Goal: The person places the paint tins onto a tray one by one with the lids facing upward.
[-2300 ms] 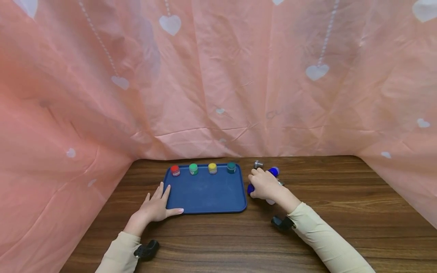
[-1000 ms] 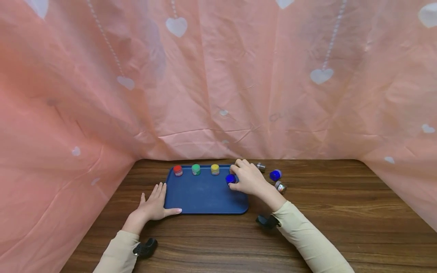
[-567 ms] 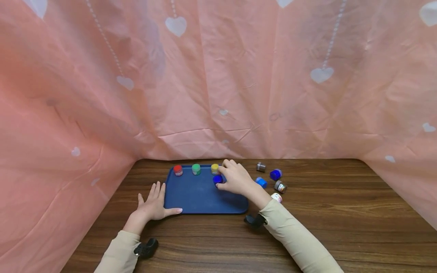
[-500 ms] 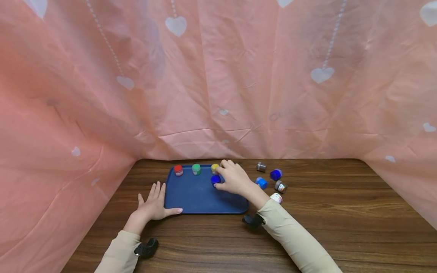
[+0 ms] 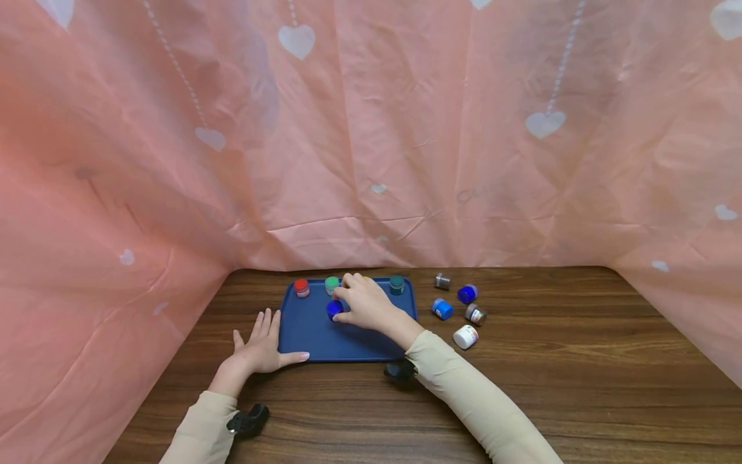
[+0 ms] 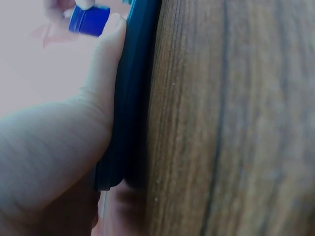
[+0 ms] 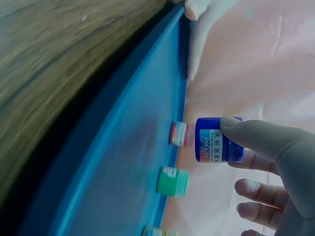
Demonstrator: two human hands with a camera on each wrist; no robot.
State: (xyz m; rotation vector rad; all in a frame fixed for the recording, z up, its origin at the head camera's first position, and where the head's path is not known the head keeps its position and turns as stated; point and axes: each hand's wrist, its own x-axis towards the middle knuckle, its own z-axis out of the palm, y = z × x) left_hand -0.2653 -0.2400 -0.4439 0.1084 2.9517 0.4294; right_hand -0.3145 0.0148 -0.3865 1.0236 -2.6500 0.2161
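Observation:
My right hand (image 5: 368, 306) pinches a dark blue paint jar (image 7: 209, 142) between thumb and fingers. It holds the jar above the left half of the blue tray (image 5: 324, 345), in front of the green jar (image 5: 332, 285). A red jar (image 5: 301, 288) and a dark teal jar (image 5: 397, 285) stand at the two ends of the row along the tray's far edge. The yellow jar between them is mostly hidden behind my right hand. My left hand (image 5: 257, 350) lies spread at the tray's left front corner, its thumb (image 6: 106, 64) along the front rim.
Right of the tray, several paint jars lie on the wooden table (image 5: 568, 361): a grey one (image 5: 442, 281), a dark blue one (image 5: 467, 294), a lighter blue one (image 5: 442, 309), a brownish one (image 5: 476, 314) and a white one (image 5: 466, 337). A pink curtain (image 5: 406, 161) hangs behind.
My right hand has lifted the dark blue jar from the table beside the tray and carried it left over the tray. The left hand has stayed at the corner.

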